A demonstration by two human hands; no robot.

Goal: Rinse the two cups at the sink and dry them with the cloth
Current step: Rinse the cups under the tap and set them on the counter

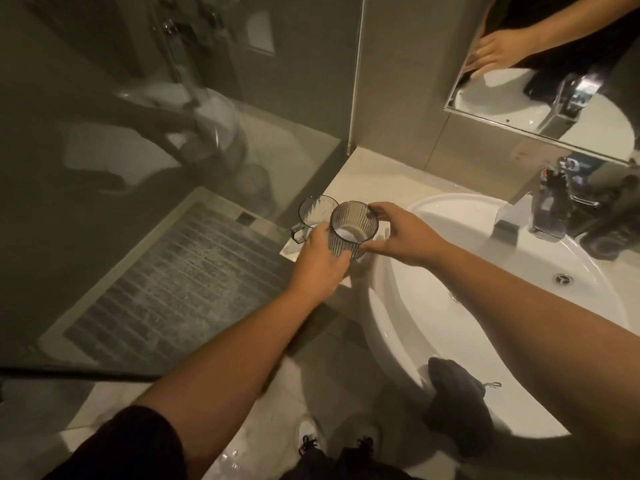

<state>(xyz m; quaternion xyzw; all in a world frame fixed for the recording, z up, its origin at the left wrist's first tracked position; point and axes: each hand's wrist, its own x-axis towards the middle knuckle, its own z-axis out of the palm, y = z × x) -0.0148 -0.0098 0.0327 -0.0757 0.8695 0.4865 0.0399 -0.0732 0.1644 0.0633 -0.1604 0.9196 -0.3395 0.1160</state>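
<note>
A ribbed clear cup (353,227) is held upright above the counter's left end, just left of the white sink (519,306). My left hand (320,261) wraps around its side from below. My right hand (398,233) pinches its rim and far side. A second clear cup (313,211) with a handle stands on the counter right behind it. A dark grey cloth (457,396) hangs over the sink's front rim.
A chrome faucet (550,209) stands at the back of the basin, with dark items beside it at the right. A mirror (554,74) hangs above. A glass shower wall (173,133) closes off the left. The counter (374,178) is narrow.
</note>
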